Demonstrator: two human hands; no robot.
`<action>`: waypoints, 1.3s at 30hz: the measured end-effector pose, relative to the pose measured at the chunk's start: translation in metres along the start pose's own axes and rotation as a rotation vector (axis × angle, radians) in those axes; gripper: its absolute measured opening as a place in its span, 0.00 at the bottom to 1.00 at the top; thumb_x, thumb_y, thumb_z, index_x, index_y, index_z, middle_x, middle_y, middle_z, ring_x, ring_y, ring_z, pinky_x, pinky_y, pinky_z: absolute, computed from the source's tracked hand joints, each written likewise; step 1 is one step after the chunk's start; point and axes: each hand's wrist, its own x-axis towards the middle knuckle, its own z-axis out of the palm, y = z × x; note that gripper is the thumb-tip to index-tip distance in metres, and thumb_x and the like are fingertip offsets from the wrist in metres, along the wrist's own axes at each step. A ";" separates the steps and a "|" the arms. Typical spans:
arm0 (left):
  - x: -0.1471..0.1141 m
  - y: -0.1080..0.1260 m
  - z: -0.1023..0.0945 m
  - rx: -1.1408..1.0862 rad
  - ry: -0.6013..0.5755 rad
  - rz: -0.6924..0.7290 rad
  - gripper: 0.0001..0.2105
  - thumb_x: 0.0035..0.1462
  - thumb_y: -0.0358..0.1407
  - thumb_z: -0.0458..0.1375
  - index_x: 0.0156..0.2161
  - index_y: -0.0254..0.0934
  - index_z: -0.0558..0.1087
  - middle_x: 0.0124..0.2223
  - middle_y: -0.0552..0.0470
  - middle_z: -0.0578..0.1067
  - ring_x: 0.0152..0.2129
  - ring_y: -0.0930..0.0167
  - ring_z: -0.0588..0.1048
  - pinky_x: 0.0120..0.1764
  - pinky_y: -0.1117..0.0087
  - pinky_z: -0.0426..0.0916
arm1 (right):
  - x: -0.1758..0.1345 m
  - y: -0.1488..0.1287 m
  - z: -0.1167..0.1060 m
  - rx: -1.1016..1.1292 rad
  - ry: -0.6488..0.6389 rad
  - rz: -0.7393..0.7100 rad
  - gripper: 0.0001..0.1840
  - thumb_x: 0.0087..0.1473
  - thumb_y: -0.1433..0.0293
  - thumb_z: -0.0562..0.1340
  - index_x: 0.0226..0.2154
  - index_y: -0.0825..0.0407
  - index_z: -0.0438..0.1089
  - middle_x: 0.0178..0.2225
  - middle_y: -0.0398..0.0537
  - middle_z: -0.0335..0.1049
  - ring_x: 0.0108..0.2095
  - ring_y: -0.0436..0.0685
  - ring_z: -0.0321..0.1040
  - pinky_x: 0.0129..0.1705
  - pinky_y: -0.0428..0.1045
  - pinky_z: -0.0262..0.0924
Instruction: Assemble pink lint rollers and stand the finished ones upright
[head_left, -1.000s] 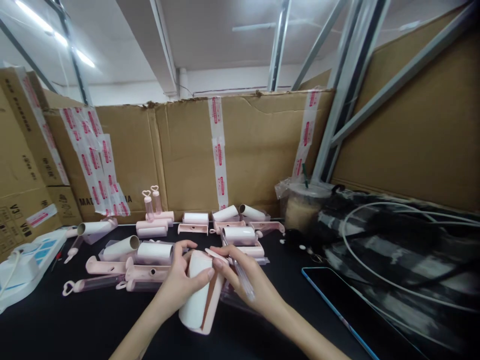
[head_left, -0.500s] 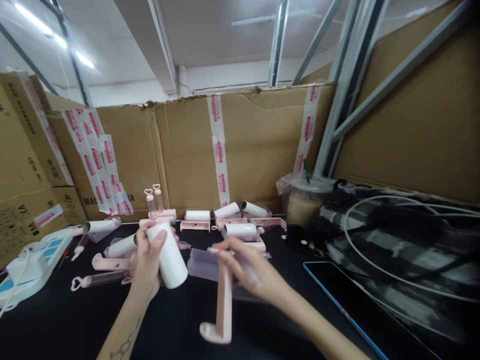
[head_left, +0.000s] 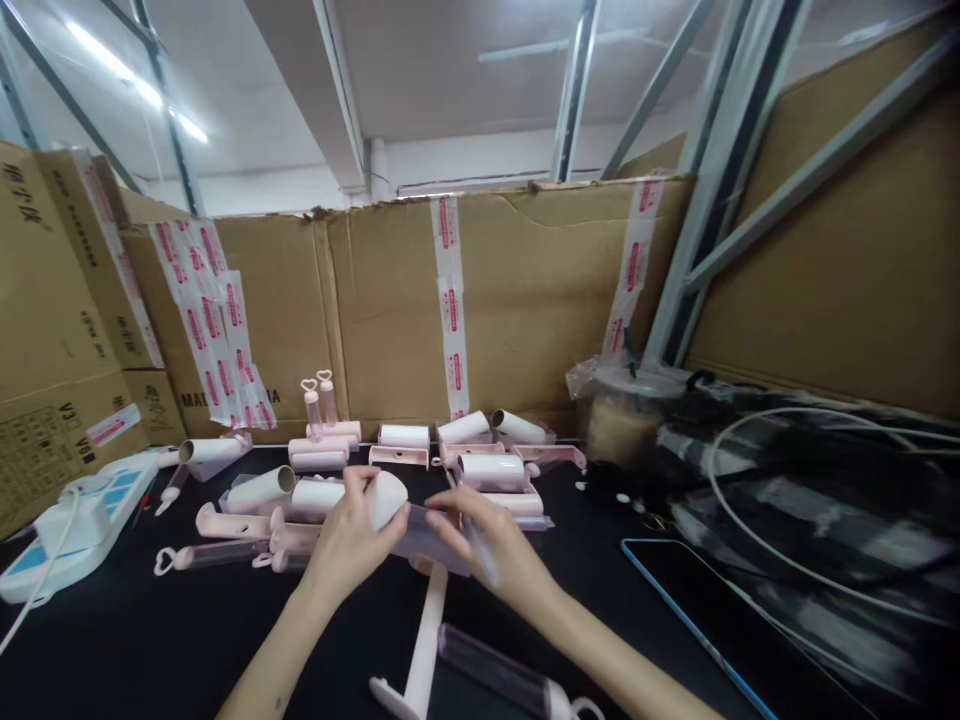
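Observation:
My left hand point(head_left: 352, 535) is closed around a white paper roll point(head_left: 387, 498), tilted with one end toward me. In my right hand point(head_left: 480, 540), the fingers are closed at the edge of a translucent purple cover point(head_left: 424, 538), which meets the roll. A slim clear piece point(head_left: 484, 555), blurred, also lies along that hand's palm. Below the hands, a pale pink roller bracket point(head_left: 426, 640) rests on the black table. Beside it lies a clear tube point(head_left: 495, 670) with a pink end and a loop handle.
Several white rolls point(head_left: 491, 470), pink brackets point(head_left: 232, 522) and clear tubes point(head_left: 217, 555) lie along the back. A power strip point(head_left: 112, 500) sits at left. At right are a phone-like slab point(head_left: 712, 610), a drink cup point(head_left: 622, 420) and a dark bundle with a white cable point(head_left: 742, 520).
The pink bracket has left my right hand and lies on the table, with a clear tube now visible beside it. My right hand has taken the purple cover. The roll has moved right, toward it.

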 end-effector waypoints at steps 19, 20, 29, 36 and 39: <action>0.032 -0.009 0.017 0.261 0.000 0.530 0.21 0.49 0.27 0.53 0.50 0.36 0.58 0.47 0.42 0.67 0.44 0.60 0.66 0.44 0.56 0.62 | 0.029 0.018 -0.001 0.522 0.121 0.157 0.11 0.43 0.73 0.60 0.35 0.54 0.65 0.31 0.46 0.70 0.32 0.54 0.69 0.35 0.50 0.64; 0.033 -0.011 0.015 0.152 0.073 0.440 0.20 0.51 0.30 0.54 0.50 0.37 0.58 0.47 0.42 0.67 0.44 0.60 0.66 0.46 0.56 0.61 | 0.029 0.017 -0.002 0.534 0.121 0.152 0.11 0.44 0.72 0.61 0.34 0.53 0.65 0.32 0.47 0.71 0.34 0.55 0.69 0.37 0.51 0.64; 0.045 -0.005 0.013 -0.996 0.381 -0.185 0.21 0.46 0.38 0.62 0.46 0.41 0.62 0.44 0.50 0.68 0.40 0.69 0.70 0.41 0.69 0.64 | 0.022 0.024 0.009 0.410 0.041 0.059 0.18 0.49 0.68 0.61 0.45 0.52 0.63 0.43 0.52 0.69 0.44 0.58 0.67 0.49 0.56 0.60; 0.032 -0.004 0.014 -1.330 0.270 -0.295 0.14 0.46 0.36 0.63 0.40 0.38 0.68 0.39 0.51 0.72 0.36 0.71 0.71 0.40 0.71 0.65 | 0.020 0.025 0.012 0.574 0.079 0.142 0.18 0.49 0.68 0.61 0.44 0.53 0.63 0.42 0.52 0.68 0.39 0.56 0.69 0.43 0.53 0.65; 0.027 -0.004 0.016 -1.400 0.211 -0.323 0.14 0.46 0.36 0.63 0.40 0.38 0.68 0.39 0.51 0.73 0.37 0.70 0.72 0.41 0.69 0.65 | 0.019 0.021 0.010 0.629 0.108 0.159 0.13 0.48 0.71 0.60 0.40 0.53 0.64 0.37 0.49 0.69 0.34 0.53 0.69 0.39 0.50 0.66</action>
